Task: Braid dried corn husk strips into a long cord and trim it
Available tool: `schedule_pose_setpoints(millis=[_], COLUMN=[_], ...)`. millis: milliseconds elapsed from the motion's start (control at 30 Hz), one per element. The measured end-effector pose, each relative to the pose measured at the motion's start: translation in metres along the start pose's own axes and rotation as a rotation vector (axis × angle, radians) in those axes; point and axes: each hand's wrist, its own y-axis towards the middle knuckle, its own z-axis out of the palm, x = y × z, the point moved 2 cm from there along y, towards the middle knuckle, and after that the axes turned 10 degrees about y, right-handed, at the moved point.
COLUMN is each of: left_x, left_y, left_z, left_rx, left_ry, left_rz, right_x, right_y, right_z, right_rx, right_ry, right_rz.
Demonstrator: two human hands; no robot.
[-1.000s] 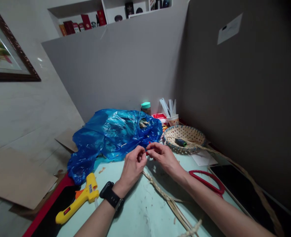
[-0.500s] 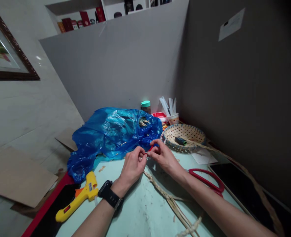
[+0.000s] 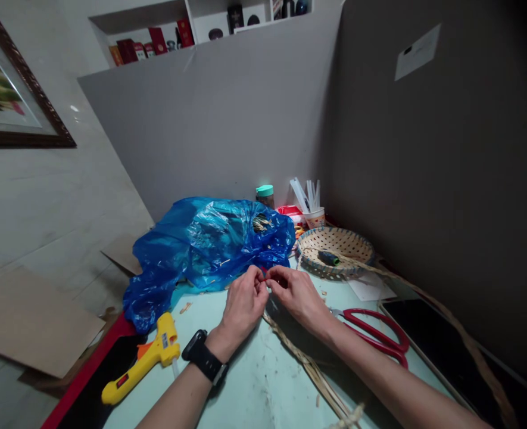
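In the head view, two hands meet over the table (image 3: 263, 381), the left hand (image 3: 246, 295) and right hand (image 3: 296, 292) each in a narrow fingertip grip on one small red piece (image 3: 265, 277) between them, with one braid (image 3: 305, 360) running from beneath the left hand. One glue gun (image 3: 144, 360) lies left of the hands, one blue bag (image 3: 209, 241) beyond, and one basket (image 3: 334, 250) and one pair of scissors (image 3: 379, 333) to the right.

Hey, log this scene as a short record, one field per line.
Left hand: pinching a small red piece
Right hand: fingertips at the same piece
Between forearms: plaited straw
Beside left forearm: yellow glue gun
Beside right forearm: red-handled scissors
Beyond hands: blue plastic bag, woven basket
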Motion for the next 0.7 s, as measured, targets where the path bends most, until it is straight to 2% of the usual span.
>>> schedule_pose_setpoints(millis=[133, 233, 433, 533, 700], left_x=[-0.002, -0.003, -0.002, 0.0, 0.01], left_y=[0.0, 0.001, 0.001, 0.002, 0.008], left_z=[0.0, -0.002, -0.001, 0.0, 0.004], left_rx=[0.021, 0.036, 0.034, -0.012, -0.053], left_ry=[-0.013, -0.053, -0.174, -0.206, -0.457], left_rz=[0.022, 0.022, -0.045, -0.059, -0.186], right_x=[0.003, 0.003, 0.006, 0.006, 0.003], right_y=[-0.003, -0.002, 0.004, 0.003, -0.001], right_z=[0.001, -0.001, -0.006, -0.006, -0.002], right_rx=[0.004, 0.0, 0.042, 0.053, 0.034], right_ry=[-0.235, -0.239, -0.09, -0.073, -0.05], right_rz=[-0.128, -0.167, -0.037, 0.002, 0.036])
